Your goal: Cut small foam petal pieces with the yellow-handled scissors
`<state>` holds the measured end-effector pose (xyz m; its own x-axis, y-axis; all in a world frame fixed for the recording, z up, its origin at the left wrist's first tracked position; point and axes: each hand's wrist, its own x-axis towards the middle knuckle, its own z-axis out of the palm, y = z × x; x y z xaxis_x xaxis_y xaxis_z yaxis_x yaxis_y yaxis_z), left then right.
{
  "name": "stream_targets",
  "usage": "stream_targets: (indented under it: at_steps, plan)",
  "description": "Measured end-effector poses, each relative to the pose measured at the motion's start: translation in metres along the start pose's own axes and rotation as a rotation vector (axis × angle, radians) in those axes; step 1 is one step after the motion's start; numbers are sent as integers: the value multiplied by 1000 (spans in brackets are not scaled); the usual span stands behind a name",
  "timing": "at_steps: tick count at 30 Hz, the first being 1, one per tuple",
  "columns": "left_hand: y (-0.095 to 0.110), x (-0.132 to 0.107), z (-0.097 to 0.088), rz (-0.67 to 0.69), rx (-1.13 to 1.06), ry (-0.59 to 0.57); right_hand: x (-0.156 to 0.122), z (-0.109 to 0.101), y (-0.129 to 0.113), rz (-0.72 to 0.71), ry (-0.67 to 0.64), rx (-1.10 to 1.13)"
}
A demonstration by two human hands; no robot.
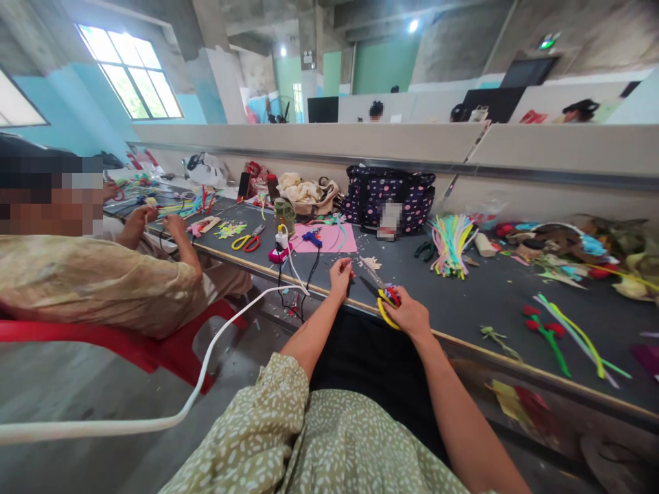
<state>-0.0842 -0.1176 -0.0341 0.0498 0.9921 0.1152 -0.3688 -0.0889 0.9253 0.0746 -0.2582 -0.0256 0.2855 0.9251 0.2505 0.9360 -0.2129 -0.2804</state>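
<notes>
My right hand [406,314] grips a pair of scissors [384,296] with yellow and red handles at the near edge of the dark grey table [478,295]; the blades point up and left. My left hand [340,274] is closed in a pinch at the table edge, just left of the blade tips, on something too small to make out. A small pale cut-out piece [371,263] lies on the table just beyond the blades.
A co-worker's hands [154,223] work at the left end. On the table: a blue glue gun [311,238] on pink paper [324,239], another pair of scissors [248,241], a bundle of pipe cleaners [450,243], a dotted bag [388,199], red craft flowers [546,329]. A white cable [216,343] hangs off the edge.
</notes>
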Motion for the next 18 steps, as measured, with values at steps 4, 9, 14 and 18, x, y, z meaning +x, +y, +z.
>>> stream_targets:
  at_steps: [4,9,14,18]
  plan:
    - [8,-15,2,197,270,-58,4,-12,-16,-108,8,-118]
    - [12,-17,4,257,470,-152,15,-22,-26,-162,36,-219]
    - [7,-3,5,65,308,9,20,-26,-24,-197,8,-263]
    - [3,8,5,-81,97,117,16,-25,-20,-125,14,-198]
